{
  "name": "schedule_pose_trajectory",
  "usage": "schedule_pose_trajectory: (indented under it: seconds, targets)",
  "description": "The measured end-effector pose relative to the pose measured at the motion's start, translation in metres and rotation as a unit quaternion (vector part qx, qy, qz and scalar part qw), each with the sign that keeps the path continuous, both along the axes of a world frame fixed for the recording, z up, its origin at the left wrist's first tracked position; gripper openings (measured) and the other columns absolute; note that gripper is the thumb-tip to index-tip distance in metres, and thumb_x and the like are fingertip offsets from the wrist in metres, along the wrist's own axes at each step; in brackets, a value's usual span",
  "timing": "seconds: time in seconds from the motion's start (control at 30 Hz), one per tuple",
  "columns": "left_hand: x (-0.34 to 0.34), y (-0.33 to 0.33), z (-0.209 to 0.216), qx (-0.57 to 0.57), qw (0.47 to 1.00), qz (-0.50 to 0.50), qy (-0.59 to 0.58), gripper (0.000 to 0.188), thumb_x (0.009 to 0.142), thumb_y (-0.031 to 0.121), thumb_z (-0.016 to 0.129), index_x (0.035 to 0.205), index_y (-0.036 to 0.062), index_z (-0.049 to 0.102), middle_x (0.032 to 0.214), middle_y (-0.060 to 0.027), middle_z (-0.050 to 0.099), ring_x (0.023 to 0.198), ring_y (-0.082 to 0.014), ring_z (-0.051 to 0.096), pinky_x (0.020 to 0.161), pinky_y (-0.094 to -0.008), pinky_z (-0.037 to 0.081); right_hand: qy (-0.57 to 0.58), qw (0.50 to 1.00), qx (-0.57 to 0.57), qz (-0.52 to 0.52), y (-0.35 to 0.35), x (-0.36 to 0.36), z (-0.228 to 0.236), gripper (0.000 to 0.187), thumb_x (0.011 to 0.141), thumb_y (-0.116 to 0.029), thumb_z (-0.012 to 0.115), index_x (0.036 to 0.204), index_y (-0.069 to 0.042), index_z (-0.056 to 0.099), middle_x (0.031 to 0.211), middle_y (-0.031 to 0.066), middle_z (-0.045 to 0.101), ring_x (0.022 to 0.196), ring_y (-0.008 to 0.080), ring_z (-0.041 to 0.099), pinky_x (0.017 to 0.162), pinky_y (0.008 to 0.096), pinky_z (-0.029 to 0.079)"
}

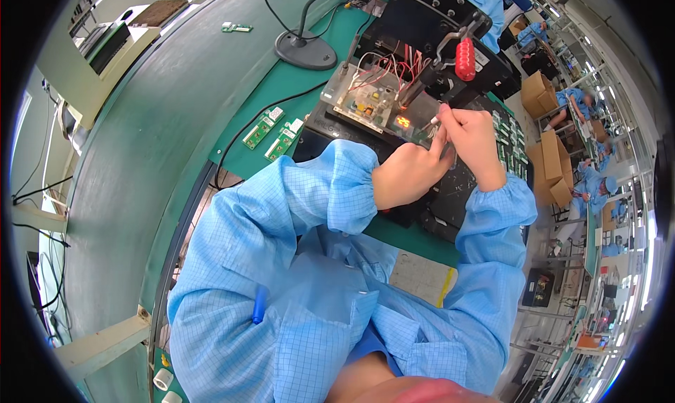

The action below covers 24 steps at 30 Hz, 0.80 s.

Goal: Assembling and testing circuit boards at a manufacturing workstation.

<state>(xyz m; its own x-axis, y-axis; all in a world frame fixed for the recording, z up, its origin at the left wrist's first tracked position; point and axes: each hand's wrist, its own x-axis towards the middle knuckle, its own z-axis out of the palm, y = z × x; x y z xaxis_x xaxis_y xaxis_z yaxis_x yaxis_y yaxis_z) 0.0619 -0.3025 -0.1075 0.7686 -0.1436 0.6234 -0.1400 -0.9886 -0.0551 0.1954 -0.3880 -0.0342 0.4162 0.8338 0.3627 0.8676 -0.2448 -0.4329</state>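
Note:
My left hand (411,172) and my right hand (472,141) meet over the front right of a black test fixture (323,124). The right hand's thumb and index finger are pinched together at a small white piece (434,120), too small to name. My left hand is closed, its index finger reaching up against the right hand; whatever it may hold is hidden. Just left of the fingertips, a lit orange digit display (403,122) shows on the fixture. Behind it lies a circuit board (371,106) with red and white wires. A toggle clamp with a red handle (465,60) rises above my right hand.
Two green circuit boards (264,127) lie on the green mat left of the fixture. A round black stand (305,50) with a bent neck is behind them. More boards (512,139) fill a black tray at right. Cardboard boxes (550,167) and other people at benches are beyond.

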Motion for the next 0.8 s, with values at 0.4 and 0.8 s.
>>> schedule_pose_trajectory:
  seconds: [0.4,0.8]
  targets:
    - [0.002,0.002,-0.003,0.008,1.000,-0.001,0.003,0.047,0.071,0.013,0.068,0.114,-0.0014,0.059,0.121,-0.0326,0.058,0.059,-0.0175,0.067,0.049,-0.0273,0.051,-0.017,0.998,-0.054,-0.011,0.000,-0.005,0.004,0.031,0.096,-0.021,0.061,0.082,0.003,0.073,0.063,0.0085,0.068,0.054,0.0124,0.062,0.050,0.0277,0.044]
    - [-0.035,0.030,-0.034,-0.082,0.967,-0.237,0.034,0.023,0.077,0.018,0.069,0.095,0.0050,0.063,0.097,-0.0084,0.059,0.090,-0.0241,0.060,0.079,-0.0361,0.048,-0.167,0.960,0.223,-0.035,0.057,-0.010,0.103,0.027,0.096,-0.029,0.066,0.101,-0.002,0.067,0.085,0.0092,0.070,0.071,0.0187,0.065,0.062,0.0315,0.048]
